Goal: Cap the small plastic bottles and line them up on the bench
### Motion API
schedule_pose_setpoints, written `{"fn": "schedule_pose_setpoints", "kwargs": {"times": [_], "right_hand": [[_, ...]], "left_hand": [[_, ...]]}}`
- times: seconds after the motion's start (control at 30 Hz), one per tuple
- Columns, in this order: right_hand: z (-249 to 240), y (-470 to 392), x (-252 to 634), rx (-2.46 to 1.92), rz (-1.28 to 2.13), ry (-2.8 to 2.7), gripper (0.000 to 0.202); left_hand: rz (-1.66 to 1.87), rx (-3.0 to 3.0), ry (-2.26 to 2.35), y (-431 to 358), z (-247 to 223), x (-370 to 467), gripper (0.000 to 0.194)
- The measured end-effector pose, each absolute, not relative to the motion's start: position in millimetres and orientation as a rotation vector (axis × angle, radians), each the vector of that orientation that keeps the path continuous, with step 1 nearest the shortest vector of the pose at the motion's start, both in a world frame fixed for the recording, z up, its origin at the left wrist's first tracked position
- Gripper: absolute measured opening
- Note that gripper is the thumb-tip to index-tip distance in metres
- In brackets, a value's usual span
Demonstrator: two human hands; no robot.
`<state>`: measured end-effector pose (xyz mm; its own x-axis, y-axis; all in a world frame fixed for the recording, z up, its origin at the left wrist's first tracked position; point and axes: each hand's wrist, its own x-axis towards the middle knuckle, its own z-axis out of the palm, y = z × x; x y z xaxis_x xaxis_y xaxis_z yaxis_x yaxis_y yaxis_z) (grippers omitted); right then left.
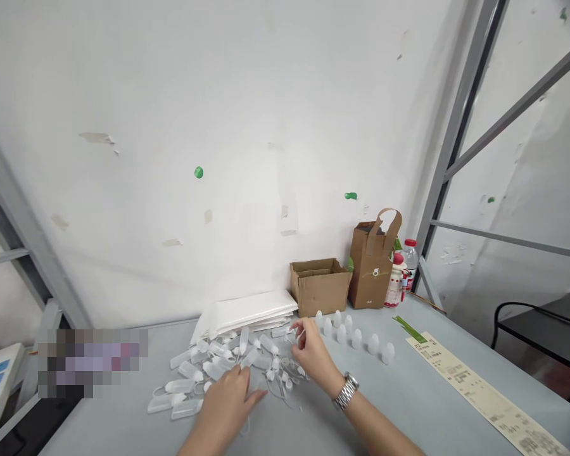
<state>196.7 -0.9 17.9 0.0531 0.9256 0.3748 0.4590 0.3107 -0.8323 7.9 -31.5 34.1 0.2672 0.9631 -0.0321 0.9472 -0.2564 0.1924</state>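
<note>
On the grey table lies a loose pile of translucent white plastic tubes (185, 385) with white caps and thin loops. My left hand (230, 396) rests at the pile's near edge, its thumb apart from the other fingers, which reach over the tubes; nothing is visibly held. My right hand (311, 348), with a metal watch on the wrist, is at the pile's right side. Its thumb and fingertips are pinched together, and what is between them is too small to make out. Several small frosted white pieces (356, 339) stand upright in rows to the right of my right hand.
Behind the pile lie stacked white envelopes (251, 310). An open cardboard box (323, 291), a brown paper bag (370, 269) and bottles (409, 259) stand along the wall. A long printed paper strip (484, 386) lies at the right. A white device (0, 386) is far left.
</note>
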Motion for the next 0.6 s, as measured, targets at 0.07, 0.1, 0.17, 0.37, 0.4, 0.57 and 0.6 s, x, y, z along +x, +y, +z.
{"fn": "schedule_pose_setpoints", "kwargs": {"times": [0.07, 0.1, 0.17, 0.37, 0.4, 0.57, 0.6], "right_hand": [[13, -4, 195, -1.285, 0.659, -1.535, 0.024], [12, -5, 195, -1.278, 0.69, -1.517, 0.019], [13, -8, 195, -1.267, 0.776, -1.492, 0.013], [15, -19, 187, -1.259, 0.906, -1.661, 0.026], [15, -22, 185, -1.271, 0.864, -1.704, 0.026], [15, -27, 185, -1.343, 0.721, -1.781, 0.025], [15, -25, 186, -1.35, 0.714, -1.773, 0.024]], "left_hand": [[0.108, 2.35, 1.804, -31, 32, 8, 0.023], [0.101, 2.345, 1.806, -31, 32, 8, 0.022], [0.126, 2.353, 1.792, -31, 34, 8, 0.021], [0.363, 2.442, 1.71, -29, 29, 12, 0.022], [0.358, 2.452, 1.711, -28, 27, 13, 0.022], [0.255, 2.462, 1.713, -28, 20, 15, 0.018], [0.253, 2.468, 1.721, -29, 20, 15, 0.017]]}}
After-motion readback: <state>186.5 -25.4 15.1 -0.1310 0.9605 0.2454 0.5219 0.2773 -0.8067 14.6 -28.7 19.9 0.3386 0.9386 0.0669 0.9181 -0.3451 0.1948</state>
